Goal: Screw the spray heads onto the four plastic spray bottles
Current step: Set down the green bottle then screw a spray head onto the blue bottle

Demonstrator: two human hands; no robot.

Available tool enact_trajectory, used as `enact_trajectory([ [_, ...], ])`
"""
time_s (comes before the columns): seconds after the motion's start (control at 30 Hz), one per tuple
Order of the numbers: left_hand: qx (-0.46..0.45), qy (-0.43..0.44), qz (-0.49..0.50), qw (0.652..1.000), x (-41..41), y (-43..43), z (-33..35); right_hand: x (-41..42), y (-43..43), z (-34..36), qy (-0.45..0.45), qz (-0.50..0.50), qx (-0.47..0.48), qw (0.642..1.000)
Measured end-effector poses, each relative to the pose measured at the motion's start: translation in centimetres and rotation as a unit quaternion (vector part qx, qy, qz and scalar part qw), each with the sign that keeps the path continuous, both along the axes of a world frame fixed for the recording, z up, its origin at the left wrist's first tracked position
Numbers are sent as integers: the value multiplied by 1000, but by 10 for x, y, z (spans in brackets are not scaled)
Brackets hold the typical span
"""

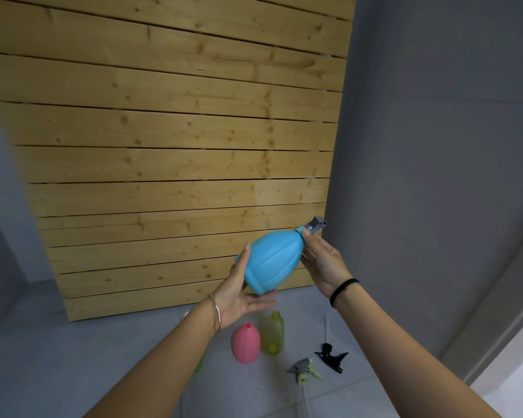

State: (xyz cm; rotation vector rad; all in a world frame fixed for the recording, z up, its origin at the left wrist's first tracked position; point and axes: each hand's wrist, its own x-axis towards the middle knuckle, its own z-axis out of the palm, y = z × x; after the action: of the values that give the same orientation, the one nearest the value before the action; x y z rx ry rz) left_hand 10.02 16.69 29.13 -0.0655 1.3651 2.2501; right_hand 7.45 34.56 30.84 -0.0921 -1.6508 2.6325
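I hold a blue bulb-shaped spray bottle (272,260) tilted in the air, its neck pointing up and right. A grey spray head (314,224) sits on that neck. My left hand (239,294) cups the bottle's base with fingers spread. My right hand (323,263) grips near the neck, thumb by the collar. On the floor below stand a pink bottle (245,343) and a yellow-green bottle (272,333), both without heads. A grey and green spray head (304,369) and a black spray head (332,356) lie on the tiles to their right.
A wall of horizontal wooden planks (169,164) stands straight ahead, grey wall (435,146) to the right. The floor is grey tile (73,342). A green object (198,362) peeks out from behind my left forearm.
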Motion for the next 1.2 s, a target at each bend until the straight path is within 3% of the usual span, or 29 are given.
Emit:
enact_trajectory([
  [0.47, -105, 194, 177, 959, -2, 3, 2, 3, -12, 13, -16, -82, -34, 996],
  [0.6, -102, 169, 155, 968, -4, -6, -4, 3, -13, 15, -33, -58, -12, 998],
  [0.73, -66, 132, 103, 984, -8, -18, -10, 3, -12, 26, -40, 45, 56, 997],
  [0.87, -46, 102, 47, 993, -15, -38, -16, -5, -19, 33, -105, 63, 23, 992],
  [1.03, -84, 76, 83, 990, -30, -58, -25, -22, -44, 24, -112, 101, 59, 987],
  [1.1, -132, 63, 127, 981, -41, -72, -29, -32, -55, 15, -102, 125, 96, 982],
  [1.2, -291, 68, 174, 938, -57, -101, -50, -48, -71, -12, -109, 151, 159, 969],
])
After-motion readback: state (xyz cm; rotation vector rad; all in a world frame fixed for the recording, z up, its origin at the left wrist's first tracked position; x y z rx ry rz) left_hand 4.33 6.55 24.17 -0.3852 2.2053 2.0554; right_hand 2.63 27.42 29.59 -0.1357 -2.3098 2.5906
